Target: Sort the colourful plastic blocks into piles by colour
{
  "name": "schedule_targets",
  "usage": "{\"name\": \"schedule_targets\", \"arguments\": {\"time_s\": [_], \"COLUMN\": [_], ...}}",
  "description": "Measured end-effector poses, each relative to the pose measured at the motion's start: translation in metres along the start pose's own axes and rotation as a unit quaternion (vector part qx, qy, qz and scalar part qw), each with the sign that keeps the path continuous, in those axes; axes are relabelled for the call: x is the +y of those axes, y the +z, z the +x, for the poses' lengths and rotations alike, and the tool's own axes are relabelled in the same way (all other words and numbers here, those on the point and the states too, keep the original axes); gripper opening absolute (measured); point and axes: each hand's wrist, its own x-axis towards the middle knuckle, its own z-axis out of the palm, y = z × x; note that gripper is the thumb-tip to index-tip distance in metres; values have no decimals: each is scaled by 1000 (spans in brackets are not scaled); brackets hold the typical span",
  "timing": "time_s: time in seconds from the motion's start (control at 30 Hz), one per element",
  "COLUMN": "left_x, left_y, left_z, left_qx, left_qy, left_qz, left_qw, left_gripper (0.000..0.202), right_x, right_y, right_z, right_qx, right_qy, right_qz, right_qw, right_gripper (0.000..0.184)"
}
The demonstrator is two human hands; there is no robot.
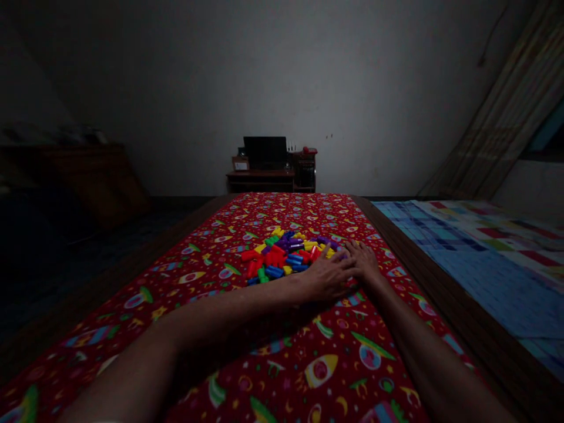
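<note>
A heap of small plastic pieces [285,255] in red, blue, yellow, green and purple lies on a table covered by a red cloth [282,341] printed with rockets and stars. My left hand [328,275] lies flat on the cloth at the heap's near right edge, fingers stretched out and touching the pieces. Right beside it, my right hand [363,258] also lies flat with fingers extended, partly overlapped by the left one. Neither hand holds anything. Both forearms stretch across the cloth toward the heap.
The table's dark wooden edge [445,294] runs along the right. Beyond it lies a blue and multicoloured checked cloth [484,252]. A small desk with a dark screen [267,154] stands against the far wall. A curtain [506,111] hangs at the right. The room is dim.
</note>
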Motion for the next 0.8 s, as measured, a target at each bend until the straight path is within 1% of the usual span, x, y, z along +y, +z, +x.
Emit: {"name": "schedule_targets", "arguments": {"time_s": [0.1,0.2,0.27,0.33,0.43,0.5,0.57,0.63,0.7,0.8], "left_x": [-23,-44,-50,-52,-53,-56,-64,-77,-95,-122], "left_y": [2,-1,-4,-8,-14,-19,-24,-26,-24,-14], "left_z": [-14,-28,-35,-41,-56,-71,-90,-111,-133,-163], "left_qx": [-14,-39,-42,-52,-69,-42,8,50,98,179], "left_qy": [-83,-118,-150,-171,-149,-150,-192,-244,-304,-412], "left_qz": [22,17,17,22,23,18,11,-3,-25,-72], "left_qw": [996,992,988,984,986,988,981,969,947,891], "left_gripper": [33,31,32,30,27,29,35,38,42,48], "right_x": [-3,-6,-7,-7,-6,-6,-6,-7,-10,-17], "right_y": [-3,-5,-5,-5,-7,-10,-14,-16,-17,-17], "right_z": [-1,-2,-3,-3,-2,-2,-3,-4,-4,-2], "right_qx": [9,12,10,10,24,34,45,62,84,96], "right_qy": [22,21,25,28,29,27,12,-12,-30,-17], "right_qz": [16,26,30,31,36,52,94,153,211,269], "right_qw": [1000,999,999,999,999,998,994,986,973,958], "right_gripper": [49,48,47,46,44,42,41,42,42,41]}}
